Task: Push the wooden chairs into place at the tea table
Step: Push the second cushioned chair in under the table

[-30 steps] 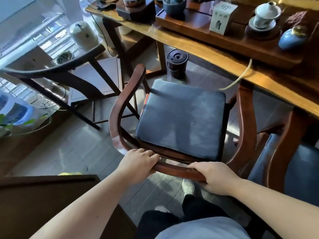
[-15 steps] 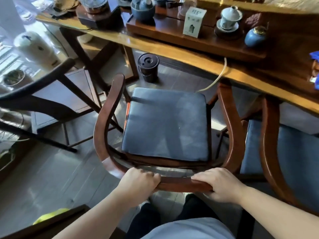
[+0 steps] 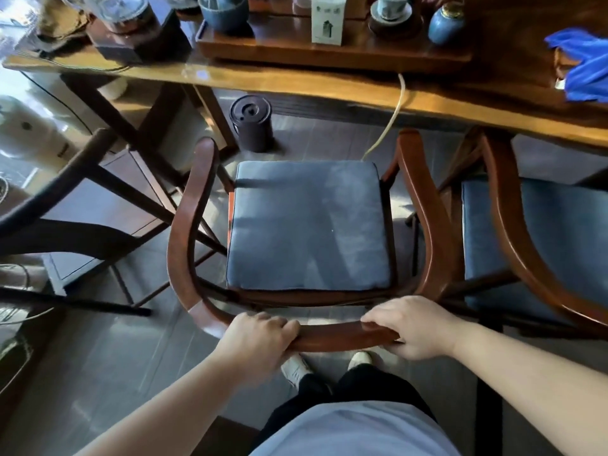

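Observation:
A reddish wooden chair (image 3: 184, 225) with a curved back rail and a blue seat cushion (image 3: 309, 225) faces the tea table (image 3: 296, 83) squarely. Its front arm tips reach near the table's front edge. My left hand (image 3: 260, 337) grips the back rail left of centre, and my right hand (image 3: 414, 327) grips it right of centre. A second wooden chair (image 3: 513, 232) with a blue cushion stands close beside it on the right, partly under the table. A darker chair (image 3: 65, 179) stands at an angle on the left.
On the table are a wooden tea tray (image 3: 329, 51) with cups and jars, a white box (image 3: 327, 23) and a blue cloth (image 3: 582, 64). A dark lidded bin (image 3: 251, 123) stands on the floor under the table. A pale cord (image 3: 388, 123) hangs from the edge.
The chair has swung round from an angled position to face the table squarely and moved nearer the right-hand chair. Both hands have kept their grip on the back rail.

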The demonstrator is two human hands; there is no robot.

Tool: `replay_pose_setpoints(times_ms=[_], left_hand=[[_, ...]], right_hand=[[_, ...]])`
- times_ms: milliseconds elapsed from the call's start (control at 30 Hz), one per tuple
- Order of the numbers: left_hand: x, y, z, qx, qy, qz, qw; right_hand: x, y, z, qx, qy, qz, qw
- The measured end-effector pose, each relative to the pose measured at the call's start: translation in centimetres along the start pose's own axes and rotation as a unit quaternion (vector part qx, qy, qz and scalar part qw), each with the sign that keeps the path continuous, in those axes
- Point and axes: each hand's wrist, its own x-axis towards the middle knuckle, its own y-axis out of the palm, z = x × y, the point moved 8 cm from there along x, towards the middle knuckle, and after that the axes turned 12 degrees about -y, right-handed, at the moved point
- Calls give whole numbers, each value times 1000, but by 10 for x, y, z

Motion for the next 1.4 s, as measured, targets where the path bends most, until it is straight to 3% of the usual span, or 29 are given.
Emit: replay_pose_setpoints(times_ms=[133, 333, 567, 1067, 1400], left_hand=[[-11, -8, 34, -62, -40, 5, 997], [-27, 20, 92, -47, -78, 33, 995], [-17, 21, 88, -95, -11, 27, 995], [5, 34, 98, -53, 18, 60, 997], [36, 13, 78, -57, 65, 27, 996]], right_hand=[[-19, -6, -33, 13, 44, 57, 997], [-25, 0, -74, -147, 4, 191, 971], [-13, 5, -87, -204, 48, 247, 946], [-33, 16, -84, -195, 123, 242, 943], [-65, 22, -79, -158, 171, 219, 948]])
